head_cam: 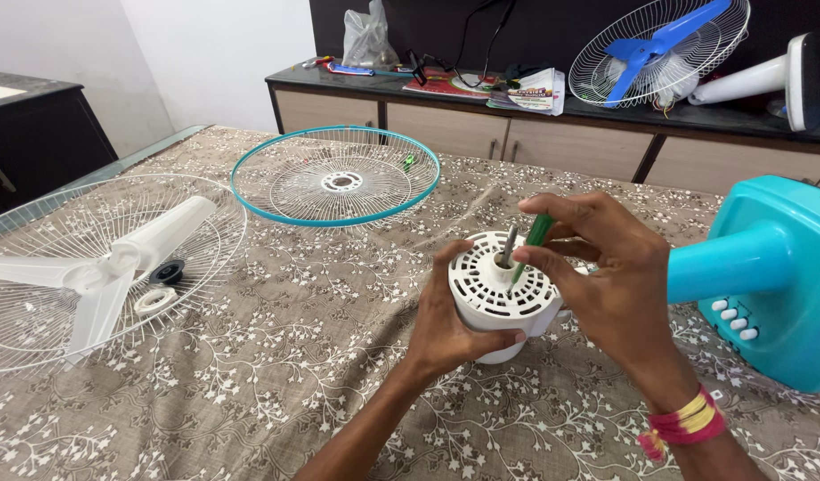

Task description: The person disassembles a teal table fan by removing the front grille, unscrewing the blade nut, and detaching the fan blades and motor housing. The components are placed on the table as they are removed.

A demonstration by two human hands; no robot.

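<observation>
A white round fan motor housing (499, 289) with a slotted top and a metal shaft stands on the patterned tablecloth. My left hand (450, 325) wraps around its near side. My right hand (606, 276) pinches a green-handled screwdriver (527, 249), tip down on the housing's top beside the shaft. Red and yellow threads circle my right wrist.
A turquoise fan base (775, 276) with white buttons lies at right. A teal-rimmed wire guard (335, 176) lies farther back. At left a white guard (36, 294) holds white blades (116, 263) and small round caps. Behind, a sideboard (552, 134) carries another fan, papers and a bag.
</observation>
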